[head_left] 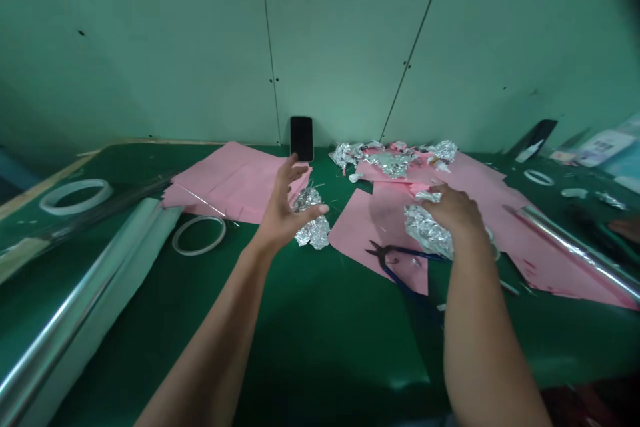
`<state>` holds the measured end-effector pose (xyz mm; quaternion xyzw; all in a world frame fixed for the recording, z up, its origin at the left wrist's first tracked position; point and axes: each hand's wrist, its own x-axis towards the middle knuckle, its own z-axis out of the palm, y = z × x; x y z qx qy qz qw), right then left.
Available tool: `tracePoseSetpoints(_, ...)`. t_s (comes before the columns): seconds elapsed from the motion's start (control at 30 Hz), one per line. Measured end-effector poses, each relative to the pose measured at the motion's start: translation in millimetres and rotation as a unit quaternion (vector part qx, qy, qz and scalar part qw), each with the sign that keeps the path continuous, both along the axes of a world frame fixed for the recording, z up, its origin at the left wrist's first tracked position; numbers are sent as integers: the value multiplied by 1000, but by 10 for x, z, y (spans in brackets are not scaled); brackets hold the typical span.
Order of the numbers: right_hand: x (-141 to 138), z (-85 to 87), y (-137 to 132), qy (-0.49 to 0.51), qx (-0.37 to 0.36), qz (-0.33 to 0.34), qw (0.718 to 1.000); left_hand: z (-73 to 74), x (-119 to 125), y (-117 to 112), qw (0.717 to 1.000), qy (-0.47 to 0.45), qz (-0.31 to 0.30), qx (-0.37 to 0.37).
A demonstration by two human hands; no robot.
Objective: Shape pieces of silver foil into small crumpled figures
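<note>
My left hand (287,210) is open, with thumb and fingers spread, in front of a crumpled piece of aluminium foil (314,235) on the green table. Nothing shows in its grasp. Over on the right, my right hand (454,208) has its fingers bent around the top of a crumpled foil bundle (425,228); its palm side is hidden. Pliers (383,254) with blue handles lie jaws open below that bundle, on a pink paper sheet (353,230).
Pink paper stacks (230,177) lie left and right. Foil scraps (393,162) line the back. A phone (301,138) leans on the wall. Tape rolls (199,236) and a foil-like roll (65,320) are left. At the far right edge, another person's hand (626,228) shows.
</note>
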<state>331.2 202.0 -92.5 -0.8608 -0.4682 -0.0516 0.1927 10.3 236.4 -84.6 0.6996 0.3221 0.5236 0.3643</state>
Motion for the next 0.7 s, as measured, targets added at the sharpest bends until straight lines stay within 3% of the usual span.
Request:
tracePoseSetpoints(0.07,43,-118,66,0,-49,25,998,76,-29,-8,999,-4,21,36)
tracePoseSetpoints(0.2,17,-207,170,-15,-49,96,994,150,-6,-52,982,-24,129,137)
tracePoseSetpoints(0.27,-37,-135,177,0,-27,92,995,143,70,-123,965,-45,172,190)
tracePoseSetpoints(0.37,-191,70,118,36,90,139,986,100,268,-309,962,-36,152,224)
tracePoseSetpoints(0.47,-426,264,-4,61,252,220,940,63,494,-517,987,2,97,130)
tracePoseSetpoints(0.53,-584,347,-92,88,308,252,913,51,596,-601,997,0,63,47)
tracePoseSetpoints(0.6,-702,395,-158,142,324,297,887,47,636,-615,999,3,38,-30)
tracePoseSetpoints(0.7,-758,421,-186,235,285,349,861,40,614,-541,990,26,-12,-141)
